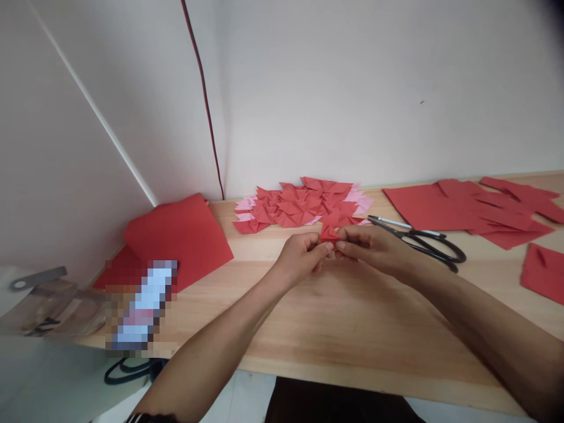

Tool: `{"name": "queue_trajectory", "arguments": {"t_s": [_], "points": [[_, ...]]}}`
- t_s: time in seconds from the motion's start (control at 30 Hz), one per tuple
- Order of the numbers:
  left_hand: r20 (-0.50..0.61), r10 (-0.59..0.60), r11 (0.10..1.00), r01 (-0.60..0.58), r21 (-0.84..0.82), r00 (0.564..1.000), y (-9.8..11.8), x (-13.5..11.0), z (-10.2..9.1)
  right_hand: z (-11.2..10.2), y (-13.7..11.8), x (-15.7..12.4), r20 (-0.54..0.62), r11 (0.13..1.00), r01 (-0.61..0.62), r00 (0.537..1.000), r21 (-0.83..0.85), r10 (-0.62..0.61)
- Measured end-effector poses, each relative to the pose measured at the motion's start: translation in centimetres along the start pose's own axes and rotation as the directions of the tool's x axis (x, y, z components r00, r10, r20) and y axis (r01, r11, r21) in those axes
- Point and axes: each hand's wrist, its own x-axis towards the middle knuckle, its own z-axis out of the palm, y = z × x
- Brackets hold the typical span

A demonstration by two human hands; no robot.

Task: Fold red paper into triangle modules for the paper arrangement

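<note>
A small folded red paper piece (329, 235) is pinched between my two hands, a little above the wooden table. My left hand (305, 251) grips its left side with thumb and fingers. From the other side, my right hand (366, 245) holds it in the same way. Just behind it lies a heap of folded red paper pieces (299, 202), with some pink ones (362, 201) among them at the edges. Black-handled scissors (434, 247) and a silver pen (392, 222) rest to the right, partly behind my right forearm.
Flat red sheets and cut strips (440, 205) lie at the right, with another red piece (544, 273) nearer. Large red paper (176, 235) and a blurred-out screen-like object (145, 305) are at the left. Dark blue handles (127, 371) stick out past the table's (352, 352) front edge.
</note>
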Motion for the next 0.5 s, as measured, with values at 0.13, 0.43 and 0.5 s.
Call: {"name": "queue_trajectory", "arguments": {"t_s": [0.13, 0.43, 0.5], "points": [[0.011, 0.008, 1.0, -0.008, 0.005, 1.0, -0.3, 0.1, -0.2, 0.1, 0.4, 0.0, -0.025, 0.998, -0.022, 0.999, -0.057, 0.021], [0.071, 0.069, 0.998, -0.07, 0.006, 0.995, -1.4, 0.4, 0.2, 0.2, 0.5, 0.1, 0.011, 0.999, 0.009, 1.0, -0.046, -0.008], [0.077, 0.066, 0.998, -0.065, -0.014, 0.995, -1.5, 0.4, 0.3, 0.0, 0.4, 0.0, 0.03, 1.0, -0.004, 1.0, 0.001, 0.004]]}}
